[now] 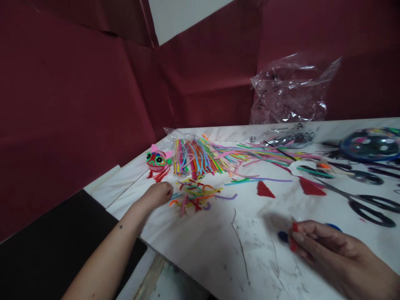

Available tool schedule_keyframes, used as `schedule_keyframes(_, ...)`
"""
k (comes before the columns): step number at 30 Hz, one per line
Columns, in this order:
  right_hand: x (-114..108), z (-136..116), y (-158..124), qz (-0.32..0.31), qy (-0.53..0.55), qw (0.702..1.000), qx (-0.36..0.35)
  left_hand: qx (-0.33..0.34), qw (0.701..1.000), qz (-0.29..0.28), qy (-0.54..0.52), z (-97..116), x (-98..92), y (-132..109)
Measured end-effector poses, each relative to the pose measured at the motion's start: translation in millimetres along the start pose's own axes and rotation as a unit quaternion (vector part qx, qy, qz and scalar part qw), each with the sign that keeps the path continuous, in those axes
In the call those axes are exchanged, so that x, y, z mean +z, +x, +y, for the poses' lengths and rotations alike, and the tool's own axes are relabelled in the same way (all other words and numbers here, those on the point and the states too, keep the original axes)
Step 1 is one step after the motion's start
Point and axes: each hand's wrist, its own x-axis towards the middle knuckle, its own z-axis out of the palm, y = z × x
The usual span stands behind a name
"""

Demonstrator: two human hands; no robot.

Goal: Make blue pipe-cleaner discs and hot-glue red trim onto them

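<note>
The pile of short coloured stems (200,192) is lying on the tabletop (203,237). To the right of the pile and nearer the wearer, the right hand (326,246) is pinching a small red piece (294,242) between thumb and fingers. Just left of the pile, the left hand (158,194) is curling inward; its fingertips are hiding from view, so whether it is holding anything cannot be told.

Two more red pieces, a narrow one (265,190) and a wider one (312,187), are lying to the right of the pile, with black-handled scissors (353,195) resting farther right. Behind the pile a bundle of long stems (200,157) is spreading, and behind it to the left a pink-and-green figure (158,162) is sitting.

The pinched red piece is looking light and probably soft, bending easily; a gentle grip along an edge is seeming safest, since squeezing hard could be creasing it.
</note>
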Motion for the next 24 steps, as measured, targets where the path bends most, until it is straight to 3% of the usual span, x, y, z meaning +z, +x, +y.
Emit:
schedule_keyframes(3, -3.4, 2.5, 2.3, -0.044, 0.029, 0.998, 0.023, -0.010, 0.999, 0.029, -0.026, 13.6, -7.5, 0.9)
schedule_keyframes(5, -3.3, 1.5, 1.6, -0.038, 0.032, 0.999, 0.020, -0.013, 0.997, 0.048, -0.064, 33.2, -10.5, 1.5)
schedule_keyframes(9, 1.7, -9.3, -2.4, -0.028, 0.045, 0.999, 0.010, 0.017, 0.977, 0.013, -0.210, 104.9, 2.1, -0.6)
schedule_keyframes(11, 4.0, -16.1, -2.9, -0.052, 0.067, 0.996, 0.021, 0.003, 0.895, -0.086, -0.438, 147.4, 17.7, -4.2)
schedule_keyframes(13, 5.1, -21.2, -2.2, -0.061, 0.086, 0.994, 0.024, -0.008, 0.831, -0.169, -0.530, 183.9, 35.9, -7.1)
schedule_keyframes(15, 5.4, -23.3, -1.5, -0.065, 0.096, 0.993, 0.021, -0.011, 0.799, -0.197, -0.568, 209.4, 53.0, -7.0)
schedule_keyframes(19, 6.0, -20.3, -1.2, -0.071, 0.097, 0.993, 0.003, -0.020, 0.772, -0.179, -0.610, 228.6, 69.7, -0.4)
schedule_keyframes(24, 7.8, -18.7, -2.4, -0.068, 0.102, 0.992, -0.007, 0.001, 0.780, -0.144, -0.609, 233.1, 65.7, 0.6)
